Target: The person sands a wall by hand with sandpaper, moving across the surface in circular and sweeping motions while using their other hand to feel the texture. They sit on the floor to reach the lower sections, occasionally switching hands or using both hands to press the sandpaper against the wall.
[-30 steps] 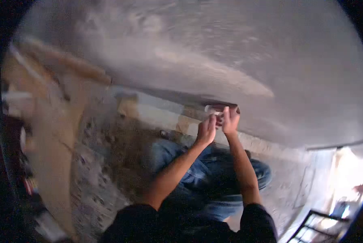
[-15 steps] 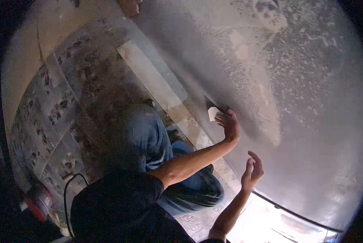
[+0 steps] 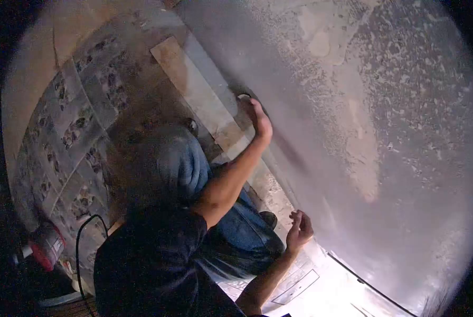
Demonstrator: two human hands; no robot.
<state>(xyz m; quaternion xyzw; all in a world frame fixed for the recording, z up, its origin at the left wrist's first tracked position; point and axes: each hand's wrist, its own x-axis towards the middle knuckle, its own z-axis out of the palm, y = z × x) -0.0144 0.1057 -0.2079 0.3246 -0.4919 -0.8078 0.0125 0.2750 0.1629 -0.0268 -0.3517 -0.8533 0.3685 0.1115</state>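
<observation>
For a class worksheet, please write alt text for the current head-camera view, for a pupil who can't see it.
A person's left hand holds a pale-edged piece, mostly hidden, near the foot of a grey, patchy wall; the loosely curled right hand appears lower in the picture. Blue jeans cover the bent legs, and patterned floor tiles show at picture left.

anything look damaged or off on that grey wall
Yes, the grey wall looks uneven: a long pale patch stands out, with rough, speckled areas beside it, unlike the smoother grey nearer the left hand. That could be wear or unfinished filler; I can't tell which.
</observation>
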